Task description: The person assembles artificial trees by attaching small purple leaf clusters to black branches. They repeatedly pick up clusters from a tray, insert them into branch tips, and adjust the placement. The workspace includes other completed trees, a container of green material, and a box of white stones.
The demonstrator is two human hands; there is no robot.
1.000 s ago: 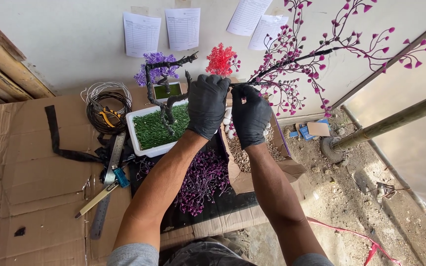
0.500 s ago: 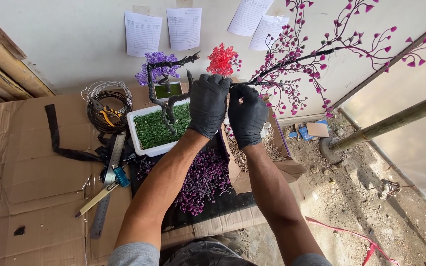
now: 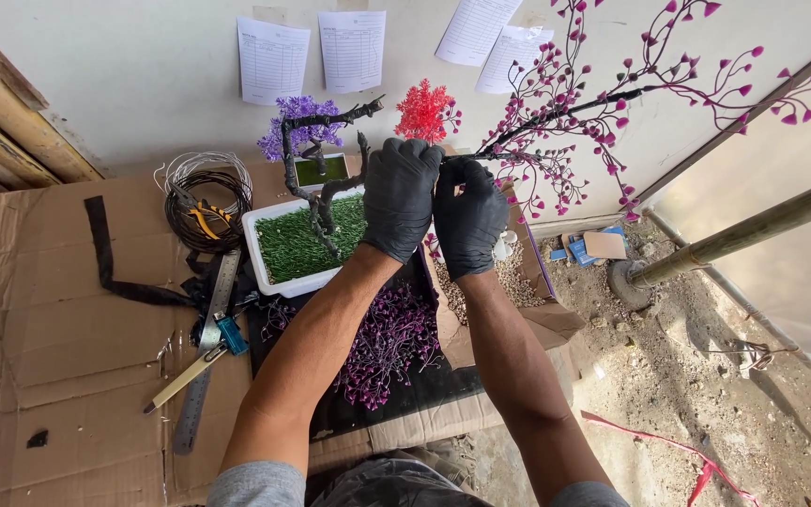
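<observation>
Pinching a black branch at its near end, the gloved left hand and right hand close together; its long axis runs up-right toward the wall, pink leaves spreading, above the white planter.

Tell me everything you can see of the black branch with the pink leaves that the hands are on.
The black branch with pink leaves is an artificial stem, dark and wrapped-looking, running from the gloved hands up and right across the pale wall. Thin dark twigs fork off it, each tipped with small magenta, heart-like leaves. Its near end sits between the left hand and the right hand, both in black gloves, which pinch it above a box of gravel. Its base is hidden behind the hands.
</observation>
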